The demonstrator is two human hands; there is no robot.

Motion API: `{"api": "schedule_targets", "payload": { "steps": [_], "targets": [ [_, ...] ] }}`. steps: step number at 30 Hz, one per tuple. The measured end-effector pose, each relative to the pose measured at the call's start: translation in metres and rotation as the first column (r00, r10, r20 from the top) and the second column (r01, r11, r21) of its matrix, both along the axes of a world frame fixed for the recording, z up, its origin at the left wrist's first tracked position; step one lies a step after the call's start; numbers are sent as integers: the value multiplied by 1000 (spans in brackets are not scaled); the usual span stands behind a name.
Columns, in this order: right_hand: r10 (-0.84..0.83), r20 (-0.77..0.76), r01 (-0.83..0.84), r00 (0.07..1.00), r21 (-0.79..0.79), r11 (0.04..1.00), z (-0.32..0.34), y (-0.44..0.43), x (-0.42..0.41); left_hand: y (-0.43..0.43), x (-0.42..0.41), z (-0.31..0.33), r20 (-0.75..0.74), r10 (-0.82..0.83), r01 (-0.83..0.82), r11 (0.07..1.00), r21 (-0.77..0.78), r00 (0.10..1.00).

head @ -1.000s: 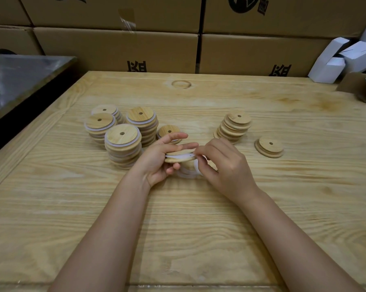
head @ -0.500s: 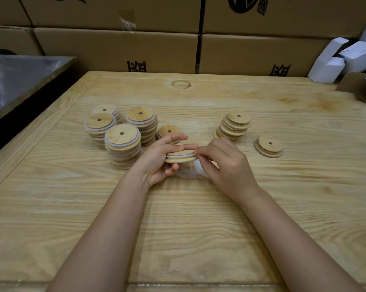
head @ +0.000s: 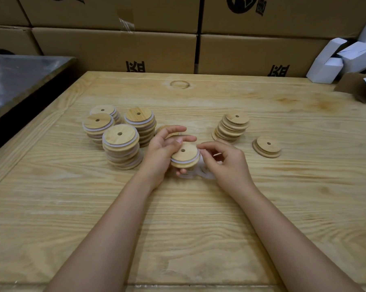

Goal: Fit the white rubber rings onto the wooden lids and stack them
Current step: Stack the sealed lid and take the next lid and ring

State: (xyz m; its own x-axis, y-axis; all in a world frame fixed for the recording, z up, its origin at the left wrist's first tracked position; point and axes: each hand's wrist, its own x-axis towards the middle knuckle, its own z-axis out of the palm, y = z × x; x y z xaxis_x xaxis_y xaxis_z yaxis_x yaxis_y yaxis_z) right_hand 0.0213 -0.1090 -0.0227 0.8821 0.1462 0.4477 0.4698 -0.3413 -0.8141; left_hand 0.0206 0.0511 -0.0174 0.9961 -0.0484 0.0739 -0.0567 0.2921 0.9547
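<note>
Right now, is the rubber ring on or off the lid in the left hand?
On: a white ring circles the lid held by the left hand; far side hidden.

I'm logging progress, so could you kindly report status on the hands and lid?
Left hand grips lid, white ring fitted. Right hand beside its edge, grip unclear. Loose rings on table beneath; ringed stacks at left unobstructed.

lid (head: 184,153) tilted face-up, right hand (head: 226,163) let go
</note>
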Motion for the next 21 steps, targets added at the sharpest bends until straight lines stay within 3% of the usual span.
{"api": "schedule_targets", "payload": {
  "steps": [3,7,12,14,18,21],
  "targets": [
    [61,-272,-5,960,202,979,2,4,0,-8,-2,-1,84,73,-80,994,77,994],
    [89,-422,36,902,280,959,4,5,2,-13,-1,-5,181,128,-156,977,145,975],
    [219,-479,30,850,459,888,7,10,-1,-20,5,-13,397,176,-323,882,343,901],
    [216,-459,61,862,516,855,9,11,-1,-19,8,-16,400,214,-382,828,410,891],
    [134,-456,177,880,577,798,14,3,3,-17,12,-18,333,331,-448,805,389,883],
    [75,-491,262,868,582,770,16,-1,8,-15,11,-17,429,428,-584,730,354,795]
  ]
}}
